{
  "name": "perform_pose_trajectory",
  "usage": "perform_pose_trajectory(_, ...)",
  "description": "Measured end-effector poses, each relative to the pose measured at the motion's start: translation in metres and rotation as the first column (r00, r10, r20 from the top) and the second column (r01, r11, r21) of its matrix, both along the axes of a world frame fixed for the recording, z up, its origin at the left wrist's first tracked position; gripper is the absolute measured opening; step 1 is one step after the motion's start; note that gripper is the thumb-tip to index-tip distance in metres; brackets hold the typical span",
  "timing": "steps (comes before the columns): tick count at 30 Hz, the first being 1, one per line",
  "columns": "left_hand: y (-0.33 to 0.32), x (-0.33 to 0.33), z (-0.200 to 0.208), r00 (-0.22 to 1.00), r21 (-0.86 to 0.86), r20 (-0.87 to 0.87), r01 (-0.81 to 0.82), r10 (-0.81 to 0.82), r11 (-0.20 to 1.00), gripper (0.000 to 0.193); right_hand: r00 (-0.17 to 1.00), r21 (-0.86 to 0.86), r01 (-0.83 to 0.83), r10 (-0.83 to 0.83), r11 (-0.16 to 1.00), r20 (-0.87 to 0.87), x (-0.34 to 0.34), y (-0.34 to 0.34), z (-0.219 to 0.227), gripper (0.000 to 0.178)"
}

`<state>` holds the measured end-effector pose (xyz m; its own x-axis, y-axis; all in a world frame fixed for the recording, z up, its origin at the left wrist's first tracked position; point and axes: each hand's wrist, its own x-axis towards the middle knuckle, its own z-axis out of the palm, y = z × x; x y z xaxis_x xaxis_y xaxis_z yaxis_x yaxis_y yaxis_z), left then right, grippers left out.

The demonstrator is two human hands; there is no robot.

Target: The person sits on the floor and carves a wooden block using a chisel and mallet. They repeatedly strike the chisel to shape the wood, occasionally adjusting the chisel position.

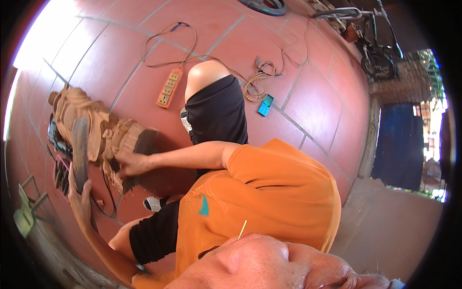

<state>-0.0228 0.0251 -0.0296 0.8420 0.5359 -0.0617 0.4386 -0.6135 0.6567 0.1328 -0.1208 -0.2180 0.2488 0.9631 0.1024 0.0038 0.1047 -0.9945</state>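
One hand, the right hand (133, 164), lies nearer the body, fingers curled at the near end of a carved wooden figure (98, 125); whether they grasp anything cannot be told. The figure's long axis runs from there toward the upper left. The left hand (81, 195) closes about a curved wooden club (80, 149), which overlaps the figure in view. Farther off, to the right, lies an orange power strip (169, 88).

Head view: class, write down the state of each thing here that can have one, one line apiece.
wooden club: held
left hand: closed around the wooden club
carved figure: lying down
right hand: curled at the carved figure; grip unclear
power strip: sockets up
cable: loosely coiled
phone: keypad up
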Motion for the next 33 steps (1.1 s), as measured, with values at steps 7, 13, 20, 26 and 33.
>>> perform_pose_trajectory(7,0.011,0.003,-0.012,0.996,-0.076,0.089,0.026,-0.019,0.997,0.067,0.958,0.16,0.152,-0.185,0.975,0.217,0.023,-0.002,0.005,0.036)
perform_pose_trajectory(13,0.013,0.008,-0.019,0.997,-0.114,0.081,0.013,-0.004,0.993,0.068,0.875,0.371,0.07,-0.236,0.926,0.424,0.018,-0.004,-0.016,0.031)
perform_pose_trajectory(20,0.007,0.006,-0.014,0.997,-0.068,0.078,-0.006,0.011,0.998,0.07,0.892,0.188,-0.284,0.187,0.94,0.412,-0.014,-0.031,0.012,0.029)
perform_pose_trajectory(26,-0.006,0.011,-0.007,0.988,-0.186,0.118,-0.074,0.097,0.98,0.068,0.938,0.356,0.034,-0.153,0.934,0.311,0.0,-0.017,0.003,0.03)
perform_pose_trajectory(33,-0.007,0.011,-0.007,0.98,-0.219,0.17,-0.061,0.1,0.974,0.07,0.969,0.075,0.199,-0.208,0.977,0.132,-0.019,-0.011,-0.013,0.046)
